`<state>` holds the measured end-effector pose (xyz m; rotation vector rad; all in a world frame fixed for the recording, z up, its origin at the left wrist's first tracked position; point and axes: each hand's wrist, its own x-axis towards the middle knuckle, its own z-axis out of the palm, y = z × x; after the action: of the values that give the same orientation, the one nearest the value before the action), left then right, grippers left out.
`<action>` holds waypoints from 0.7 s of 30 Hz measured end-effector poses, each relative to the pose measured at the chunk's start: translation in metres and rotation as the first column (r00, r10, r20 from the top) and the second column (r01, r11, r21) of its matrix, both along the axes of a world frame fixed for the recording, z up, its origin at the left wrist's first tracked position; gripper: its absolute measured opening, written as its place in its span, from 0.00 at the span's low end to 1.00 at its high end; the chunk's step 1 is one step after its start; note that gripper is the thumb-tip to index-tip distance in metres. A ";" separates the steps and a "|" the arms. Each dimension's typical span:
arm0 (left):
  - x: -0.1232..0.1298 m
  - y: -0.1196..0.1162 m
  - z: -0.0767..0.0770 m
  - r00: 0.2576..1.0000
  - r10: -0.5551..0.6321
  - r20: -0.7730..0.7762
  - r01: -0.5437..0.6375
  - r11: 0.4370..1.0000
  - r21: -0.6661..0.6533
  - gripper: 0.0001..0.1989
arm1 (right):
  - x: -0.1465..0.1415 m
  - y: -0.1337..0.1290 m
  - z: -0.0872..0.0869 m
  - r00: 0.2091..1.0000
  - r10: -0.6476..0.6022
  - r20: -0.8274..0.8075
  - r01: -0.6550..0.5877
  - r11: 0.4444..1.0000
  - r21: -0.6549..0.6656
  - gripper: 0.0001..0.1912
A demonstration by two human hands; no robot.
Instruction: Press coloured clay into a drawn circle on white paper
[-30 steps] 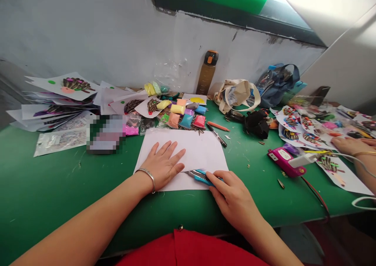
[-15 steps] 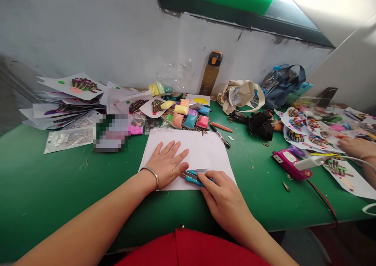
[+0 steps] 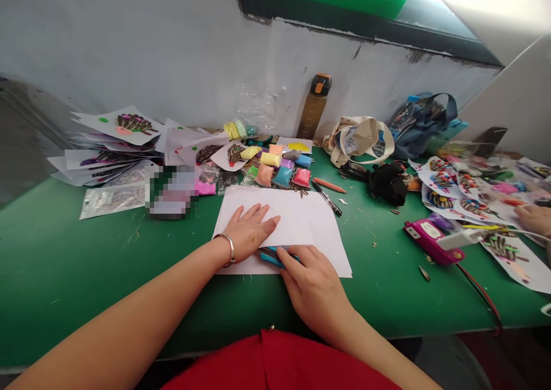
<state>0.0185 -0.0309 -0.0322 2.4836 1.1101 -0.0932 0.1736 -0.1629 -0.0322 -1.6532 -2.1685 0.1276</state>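
The left hand lies open, flat on smooth white paper; the right hand grips a blue plastic box cutter on it.

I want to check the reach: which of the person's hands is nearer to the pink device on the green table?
The right hand is nearer, on the blue utility knife, left of the pink device. The left hand lies flat on the white paper, farther left of the device.

The head-worn camera looks forward and down from above the person's chest, facing a far wall across a green workbench. It sits close over the left hand and right hand, with a red top along the near edge.
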 end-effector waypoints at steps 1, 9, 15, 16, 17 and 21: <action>0.000 0.001 0.001 1.000 0.009 -0.001 -0.009 1.000 -0.020 0.31 | -0.002 0.002 0.001 1.000 0.001 0.006 -0.001 1.000 -0.002 0.18; 0.004 0.002 0.007 0.998 0.056 -0.013 -0.057 0.996 -0.070 0.33 | 0.002 0.000 0.004 0.999 0.034 0.015 -0.033 0.999 -0.023 0.18; 0.004 0.003 0.009 0.999 0.040 -0.014 -0.041 0.993 -0.113 0.34 | 0.001 -0.009 0.004 0.998 0.052 -0.024 -0.054 0.995 -0.083 0.18; 0.004 0.003 0.010 0.999 0.042 -0.012 -0.043 0.991 -0.123 0.34 | 0.000 -0.009 0.004 0.999 0.046 -0.022 -0.048 0.995 -0.089 0.18; 0.004 0.003 0.011 0.999 0.044 -0.011 -0.045 0.991 -0.130 0.34 | -0.001 -0.009 0.004 0.999 0.043 -0.023 -0.045 0.994 -0.096 0.18; 0.004 0.004 0.014 0.999 0.035 -0.021 -0.038 0.985 -0.166 0.35 | 0.007 -0.012 0.002 0.999 0.005 -0.048 -0.011 0.992 -0.125 0.18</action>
<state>0.0229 -0.0270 -0.0186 2.3177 1.1074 -0.1901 0.1801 -0.1749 -0.0306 -1.6907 -2.1710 0.3086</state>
